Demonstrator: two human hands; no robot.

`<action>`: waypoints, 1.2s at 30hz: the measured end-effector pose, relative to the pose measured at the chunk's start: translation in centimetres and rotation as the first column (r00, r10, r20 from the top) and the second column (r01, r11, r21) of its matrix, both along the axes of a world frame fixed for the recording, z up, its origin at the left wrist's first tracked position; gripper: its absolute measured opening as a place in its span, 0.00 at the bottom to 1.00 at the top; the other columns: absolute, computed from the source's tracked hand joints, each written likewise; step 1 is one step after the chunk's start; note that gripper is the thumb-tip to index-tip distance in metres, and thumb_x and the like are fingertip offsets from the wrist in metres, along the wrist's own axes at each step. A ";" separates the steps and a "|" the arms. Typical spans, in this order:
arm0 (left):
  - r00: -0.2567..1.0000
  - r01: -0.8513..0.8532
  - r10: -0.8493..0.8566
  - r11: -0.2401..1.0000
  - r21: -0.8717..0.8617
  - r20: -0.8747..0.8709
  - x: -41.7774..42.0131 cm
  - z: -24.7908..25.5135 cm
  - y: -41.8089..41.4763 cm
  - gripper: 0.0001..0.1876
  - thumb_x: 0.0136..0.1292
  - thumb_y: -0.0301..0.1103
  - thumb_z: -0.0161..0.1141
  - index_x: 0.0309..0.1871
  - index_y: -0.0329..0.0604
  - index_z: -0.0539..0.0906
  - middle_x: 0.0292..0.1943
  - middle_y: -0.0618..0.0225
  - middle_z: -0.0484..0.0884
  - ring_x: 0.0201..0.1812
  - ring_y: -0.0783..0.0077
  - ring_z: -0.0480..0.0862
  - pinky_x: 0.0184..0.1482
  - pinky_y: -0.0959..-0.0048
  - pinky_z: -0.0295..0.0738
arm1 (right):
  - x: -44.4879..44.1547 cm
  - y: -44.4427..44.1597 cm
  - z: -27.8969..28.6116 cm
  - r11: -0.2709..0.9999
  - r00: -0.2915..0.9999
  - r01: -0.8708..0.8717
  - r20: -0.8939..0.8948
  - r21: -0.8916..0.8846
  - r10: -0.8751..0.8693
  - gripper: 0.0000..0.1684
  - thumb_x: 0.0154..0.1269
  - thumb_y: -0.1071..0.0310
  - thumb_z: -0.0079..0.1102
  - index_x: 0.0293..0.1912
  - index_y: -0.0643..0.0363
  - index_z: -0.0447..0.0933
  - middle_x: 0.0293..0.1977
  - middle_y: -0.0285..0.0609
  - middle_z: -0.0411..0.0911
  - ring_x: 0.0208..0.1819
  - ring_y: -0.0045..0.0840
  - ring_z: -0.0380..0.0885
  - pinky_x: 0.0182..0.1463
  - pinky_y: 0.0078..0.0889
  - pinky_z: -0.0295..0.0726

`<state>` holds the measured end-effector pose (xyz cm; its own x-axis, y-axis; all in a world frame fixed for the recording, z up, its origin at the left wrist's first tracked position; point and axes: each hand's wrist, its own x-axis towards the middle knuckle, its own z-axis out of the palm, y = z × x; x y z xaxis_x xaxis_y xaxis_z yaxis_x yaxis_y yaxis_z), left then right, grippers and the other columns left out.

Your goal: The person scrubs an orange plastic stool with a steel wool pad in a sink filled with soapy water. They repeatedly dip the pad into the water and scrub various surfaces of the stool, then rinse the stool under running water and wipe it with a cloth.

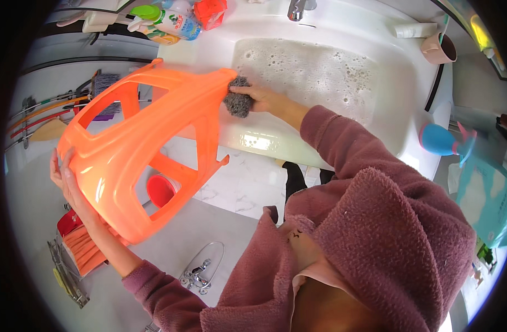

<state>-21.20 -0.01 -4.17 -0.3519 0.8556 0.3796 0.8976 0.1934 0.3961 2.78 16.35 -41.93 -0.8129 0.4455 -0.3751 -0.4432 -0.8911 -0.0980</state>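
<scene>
An orange plastic stool (112, 153) is held up in the air, tilted on its side, with its legs pointing in different directions. My left hand (73, 182) grips the rounded edge at its lower left, fingers spread along the plastic. My right hand (261, 97) holds a grey scrubbing pad (238, 97) against the end of an upper leg, over the front rim of the white washbasin (253, 139). Cloudy water with suds (303, 70) lies in the basin.
Spray and cleaner bottles (178, 25) and a red packet (211, 13) stand at the basin's back left, near the chrome faucet (296, 10). A pink cup (438, 49) and a blue bottle (438, 139) are at right. Mops hang left; a red bucket (162, 191) shows below.
</scene>
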 end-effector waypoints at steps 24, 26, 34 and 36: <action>0.986 0.160 -0.157 0.985 -0.061 0.049 -1.4 -0.3 -1.8 0.18 0.68 0.39 0.42 0.50 0.38 0.77 0.60 0.57 0.73 0.73 0.55 0.54 0.72 0.54 0.49 | -0.9 -1.1 -3.8 0.395 0.404 -0.544 0.643 0.740 -0.650 0.24 0.56 0.62 0.65 0.50 0.65 0.74 0.40 0.47 0.81 0.40 0.33 0.81 0.45 0.34 0.79; 0.968 0.247 -0.249 0.966 -0.079 -0.021 -2.9 0.0 -2.8 0.18 0.67 0.39 0.43 0.50 0.38 0.78 0.60 0.57 0.74 0.73 0.54 0.55 0.71 0.53 0.50 | 0.7 0.6 -3.0 0.258 0.304 -0.609 0.521 0.750 -0.798 0.25 0.55 0.58 0.65 0.48 0.64 0.74 0.38 0.49 0.81 0.39 0.37 0.81 0.44 0.35 0.79; 0.940 0.313 -0.327 0.941 -0.130 -0.096 -0.7 0.8 -1.4 0.15 0.65 0.39 0.47 0.45 0.39 0.79 0.57 0.57 0.76 0.72 0.52 0.57 0.69 0.54 0.53 | -5.0 -1.9 12.2 -0.211 0.778 -0.326 0.135 0.922 -0.614 0.21 0.66 0.53 0.53 0.53 0.52 0.77 0.58 0.43 0.72 0.59 0.40 0.66 0.67 0.45 0.59; 0.886 0.370 -0.414 0.903 -0.217 -0.210 -1.0 1.6 -1.3 0.14 0.64 0.38 0.47 0.44 0.39 0.78 0.55 0.57 0.77 0.72 0.51 0.58 0.69 0.54 0.53 | -5.4 -0.3 5.8 -0.110 0.796 -0.457 0.351 0.883 -0.494 0.20 0.66 0.53 0.52 0.51 0.52 0.79 0.57 0.44 0.73 0.56 0.39 0.68 0.66 0.44 0.60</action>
